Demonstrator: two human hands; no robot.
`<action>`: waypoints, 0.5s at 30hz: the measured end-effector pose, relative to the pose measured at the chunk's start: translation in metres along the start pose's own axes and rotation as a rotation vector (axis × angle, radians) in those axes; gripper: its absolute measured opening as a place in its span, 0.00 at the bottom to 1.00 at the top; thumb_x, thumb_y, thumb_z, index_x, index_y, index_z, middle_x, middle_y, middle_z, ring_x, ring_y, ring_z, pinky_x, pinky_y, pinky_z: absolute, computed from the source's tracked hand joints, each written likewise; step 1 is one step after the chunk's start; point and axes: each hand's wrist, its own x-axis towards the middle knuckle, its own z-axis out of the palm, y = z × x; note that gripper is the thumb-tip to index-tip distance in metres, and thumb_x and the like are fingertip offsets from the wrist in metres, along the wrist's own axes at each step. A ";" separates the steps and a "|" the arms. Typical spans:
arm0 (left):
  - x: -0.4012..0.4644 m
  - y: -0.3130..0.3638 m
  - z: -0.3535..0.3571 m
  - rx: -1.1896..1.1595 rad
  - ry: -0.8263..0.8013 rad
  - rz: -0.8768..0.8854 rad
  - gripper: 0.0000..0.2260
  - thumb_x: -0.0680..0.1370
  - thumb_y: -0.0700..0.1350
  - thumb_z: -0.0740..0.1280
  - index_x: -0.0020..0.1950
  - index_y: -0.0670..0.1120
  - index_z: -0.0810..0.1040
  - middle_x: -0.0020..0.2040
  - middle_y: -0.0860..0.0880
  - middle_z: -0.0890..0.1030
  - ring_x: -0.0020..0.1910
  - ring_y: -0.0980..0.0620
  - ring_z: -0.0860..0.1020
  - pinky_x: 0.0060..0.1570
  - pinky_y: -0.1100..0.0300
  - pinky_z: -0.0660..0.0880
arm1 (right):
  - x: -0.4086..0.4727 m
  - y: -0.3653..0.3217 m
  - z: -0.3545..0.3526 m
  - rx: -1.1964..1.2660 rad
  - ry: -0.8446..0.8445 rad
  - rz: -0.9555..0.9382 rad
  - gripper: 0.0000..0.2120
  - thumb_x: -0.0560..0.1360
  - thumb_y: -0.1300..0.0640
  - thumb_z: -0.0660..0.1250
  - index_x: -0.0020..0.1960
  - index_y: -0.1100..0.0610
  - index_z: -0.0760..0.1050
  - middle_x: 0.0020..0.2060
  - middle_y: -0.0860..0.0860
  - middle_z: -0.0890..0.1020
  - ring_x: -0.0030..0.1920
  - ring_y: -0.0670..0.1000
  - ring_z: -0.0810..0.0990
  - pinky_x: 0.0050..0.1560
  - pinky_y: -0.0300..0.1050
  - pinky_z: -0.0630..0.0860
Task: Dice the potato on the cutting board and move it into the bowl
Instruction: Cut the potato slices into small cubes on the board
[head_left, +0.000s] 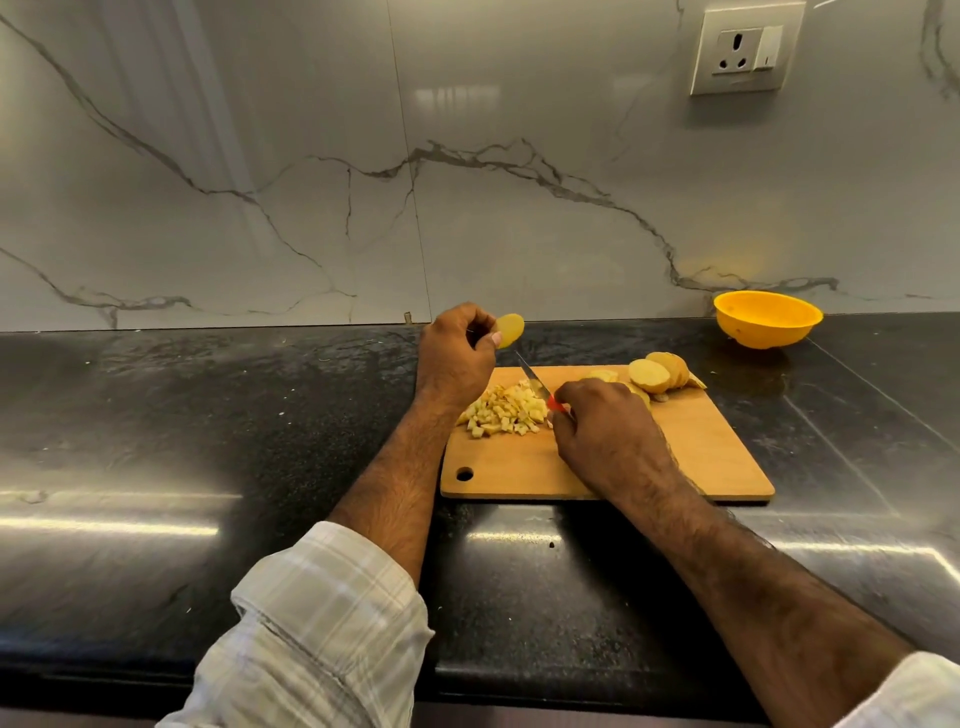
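Left hand (454, 348) pinches a potato slice (509, 329) aloft at far left; right hand (602, 431) grips the knife (535, 383). Risk: slice slips, or blade nicks fingers on set-down.

One cutting board (675, 457), one knife (532, 378), one yellow bowl (768, 318), one pile of diced potato (504, 411), two hands; the far-right slices cannot be counted.

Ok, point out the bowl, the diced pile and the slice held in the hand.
bowl (768, 318): head view, outer wall.
diced pile (503, 413): head view, middle of heap.
slice (509, 329): head view, cut face.
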 end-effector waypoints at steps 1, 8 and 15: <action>0.000 0.001 0.000 0.000 -0.001 0.004 0.03 0.77 0.43 0.75 0.48 0.48 0.83 0.43 0.54 0.83 0.43 0.55 0.82 0.45 0.54 0.82 | -0.001 -0.001 0.000 0.004 0.002 -0.009 0.13 0.83 0.49 0.63 0.60 0.54 0.81 0.56 0.52 0.83 0.55 0.53 0.79 0.55 0.51 0.79; 0.000 -0.001 -0.005 -0.115 -0.148 -0.006 0.02 0.75 0.42 0.76 0.47 0.47 0.85 0.41 0.52 0.85 0.41 0.56 0.82 0.43 0.56 0.81 | 0.003 0.010 0.008 0.281 0.036 0.126 0.12 0.79 0.47 0.72 0.58 0.53 0.85 0.45 0.48 0.85 0.45 0.46 0.80 0.46 0.45 0.81; -0.003 0.005 -0.011 -0.098 -0.429 0.144 0.04 0.78 0.40 0.75 0.51 0.47 0.86 0.46 0.54 0.86 0.48 0.57 0.84 0.49 0.63 0.81 | 0.009 0.012 0.008 0.425 0.046 0.221 0.14 0.78 0.45 0.74 0.58 0.53 0.86 0.47 0.47 0.85 0.46 0.44 0.80 0.45 0.41 0.80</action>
